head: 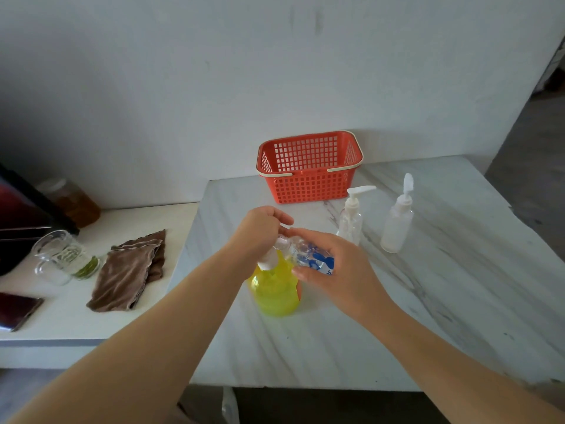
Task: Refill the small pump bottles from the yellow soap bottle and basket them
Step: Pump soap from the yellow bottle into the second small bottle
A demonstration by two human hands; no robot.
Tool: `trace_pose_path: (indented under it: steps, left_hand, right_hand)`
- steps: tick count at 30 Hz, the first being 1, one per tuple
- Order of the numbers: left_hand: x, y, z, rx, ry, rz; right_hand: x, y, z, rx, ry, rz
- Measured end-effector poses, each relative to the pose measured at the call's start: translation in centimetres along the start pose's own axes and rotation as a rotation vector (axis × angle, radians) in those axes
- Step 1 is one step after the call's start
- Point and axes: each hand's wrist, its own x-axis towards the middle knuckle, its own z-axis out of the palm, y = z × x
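Head view is showing both bare hands meeting over the yellow soap bottle (276, 293), which is standing upright near the front middle of the marbled worktop (428, 301), its white top (268, 261) poking up just below the left wrist. The right hand (342, 270) is wrapping its fingers (305, 272) and thumb round a small clear printed bottle (312, 258) with blue markings, holding it tilted almost on its side just above the yellow one, neck pointing left. The left hand (260, 231) is curling down from above and its fingers (282, 220) are pinching the white top end of that printed bottle; whether this top is loose or screwed on cannot be told. Two more small pump bottles are standing upright to the right, near each other but apart: a clear pump bottle (351, 217) and a frosted pump bottle (397, 223). Behind them, against the wall, an orange basket (308, 182) with cream handles is sitting on the worktop with nothing showing inside it. On the lower white worktop (76, 325) at the left are lying a crumpled brown cloth (131, 270), a glass jug (61, 255), a dark phone (18, 310) and, further back, a jar (76, 203) of amber contents.
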Motion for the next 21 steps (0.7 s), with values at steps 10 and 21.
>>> trace_pose_path:
  steps: [10,21]
  left_hand:
    - [-0.5,-0.4,0.1,0.015,0.016,0.000]
    - [-0.1,0.3,-0.3,0.057,-0.010,0.012]
  right_hand:
    - [-0.3,0.2,0.3,-0.021,-0.007,0.003]
    - [0.1,0.4,0.4,0.020,-0.007,-0.003]
